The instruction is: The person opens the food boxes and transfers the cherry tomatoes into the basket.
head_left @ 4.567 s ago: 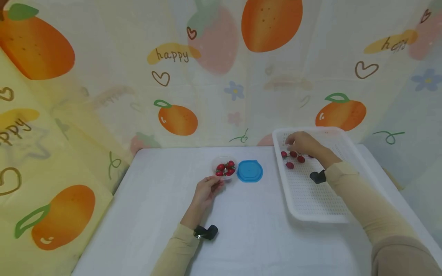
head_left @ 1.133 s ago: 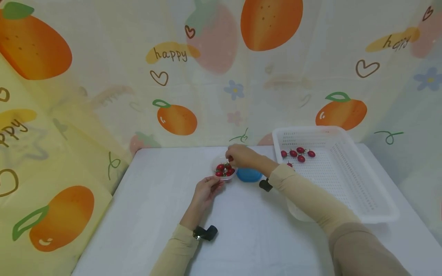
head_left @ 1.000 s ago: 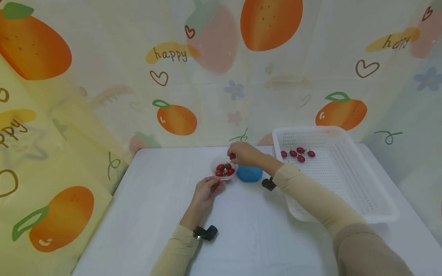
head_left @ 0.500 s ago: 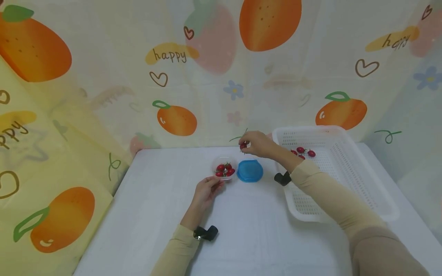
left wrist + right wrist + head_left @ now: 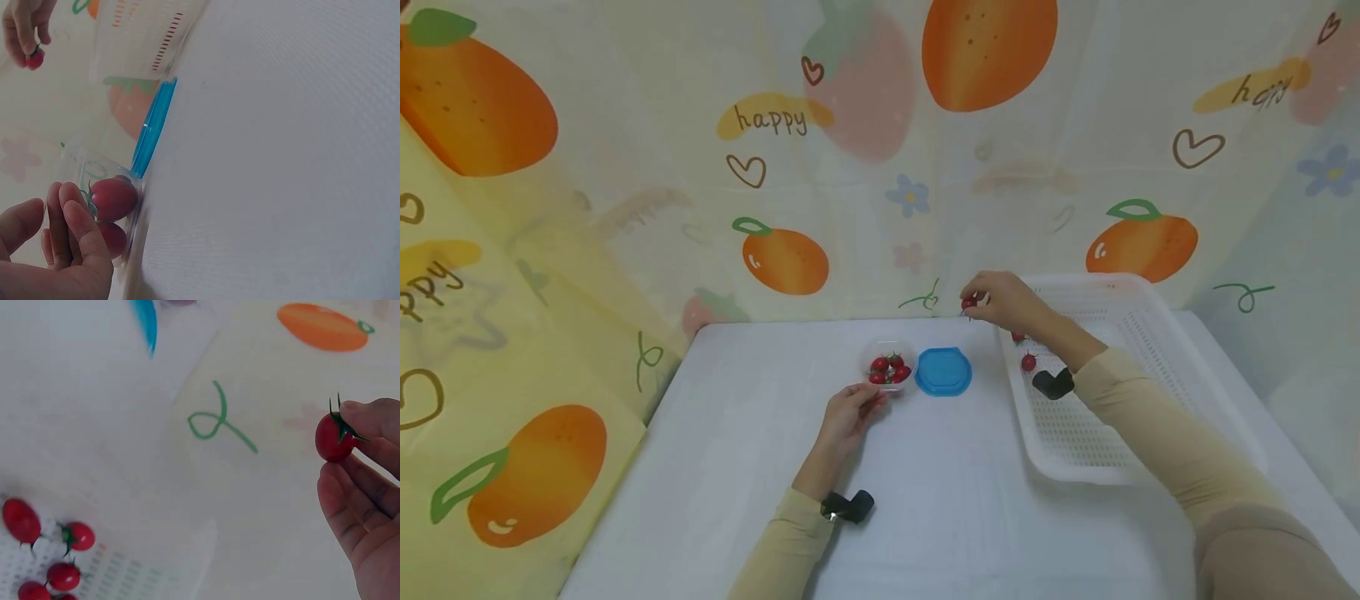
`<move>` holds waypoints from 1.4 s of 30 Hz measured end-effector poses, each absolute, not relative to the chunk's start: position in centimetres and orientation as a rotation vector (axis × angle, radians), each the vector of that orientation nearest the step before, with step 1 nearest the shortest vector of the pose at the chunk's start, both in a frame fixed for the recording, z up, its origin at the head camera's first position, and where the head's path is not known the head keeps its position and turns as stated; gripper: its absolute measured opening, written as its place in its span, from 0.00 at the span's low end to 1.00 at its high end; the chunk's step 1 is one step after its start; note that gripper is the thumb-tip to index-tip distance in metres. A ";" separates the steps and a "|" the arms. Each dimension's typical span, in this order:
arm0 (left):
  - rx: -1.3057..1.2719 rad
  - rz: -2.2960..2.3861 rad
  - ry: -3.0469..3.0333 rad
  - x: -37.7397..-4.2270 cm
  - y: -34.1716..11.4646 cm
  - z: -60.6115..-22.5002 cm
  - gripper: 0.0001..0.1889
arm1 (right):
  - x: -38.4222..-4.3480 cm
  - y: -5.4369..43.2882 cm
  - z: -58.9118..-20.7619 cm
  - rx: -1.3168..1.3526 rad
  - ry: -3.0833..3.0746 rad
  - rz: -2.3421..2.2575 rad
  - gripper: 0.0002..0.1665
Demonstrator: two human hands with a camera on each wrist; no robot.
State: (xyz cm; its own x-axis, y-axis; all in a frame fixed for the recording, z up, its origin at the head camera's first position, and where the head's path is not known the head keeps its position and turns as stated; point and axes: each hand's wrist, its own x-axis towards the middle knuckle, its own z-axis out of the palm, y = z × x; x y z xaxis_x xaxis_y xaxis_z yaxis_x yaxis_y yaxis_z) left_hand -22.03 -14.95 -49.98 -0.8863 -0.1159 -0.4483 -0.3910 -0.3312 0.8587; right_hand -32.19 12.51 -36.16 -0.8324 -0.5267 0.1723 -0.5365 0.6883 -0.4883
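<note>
A cherry tomato (image 5: 969,302) with a green stem is pinched between the fingertips and thumb of my right hand (image 5: 1009,303), raised beside the back left corner of the white basket (image 5: 1024,437). The right wrist view shows this tomato (image 5: 333,437) whole. My left hand (image 5: 847,417) touches the near side of a small clear tub (image 5: 870,353); in the left wrist view its fingers lie against the tub wall, with the thumb apart. Several cherry tomatoes (image 5: 896,362) sit in the tub. More cherry tomatoes (image 5: 20,520) lie in the basket, partly hidden by my right arm in the head view.
A blue lid (image 5: 943,372) lies flat just right of the tub. The white-covered table (image 5: 737,467) ends at a fruit-print cloth (image 5: 850,250) hanging behind. The perforated basket fills the table's right side.
From above the tub, my right hand has moved right to the basket's corner, with the cherry tomato still pinched. A tomato near the basket's left wall shows again. The left hand stays put.
</note>
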 end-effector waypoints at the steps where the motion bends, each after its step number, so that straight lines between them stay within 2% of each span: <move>1: -0.658 2.338 1.704 -22.0 -14.9 -50.0 0.16 | -32.2 12.9 -36.2 0.879 -2.883 0.841 0.14; 11: -0.682 2.339 1.687 -22.0 -15.0 -50.0 0.16 | -32.6 18.0 -37.2 0.615 -3.021 0.857 0.18; 27: -0.650 2.351 1.698 -21.6 -15.0 -50.2 0.16 | -34.8 25.0 -41.5 0.337 -3.101 0.763 0.18; 42: -0.622 2.338 1.707 -21.7 -15.2 -50.1 0.17 | -35.0 28.1 -44.1 0.201 -3.154 0.717 0.14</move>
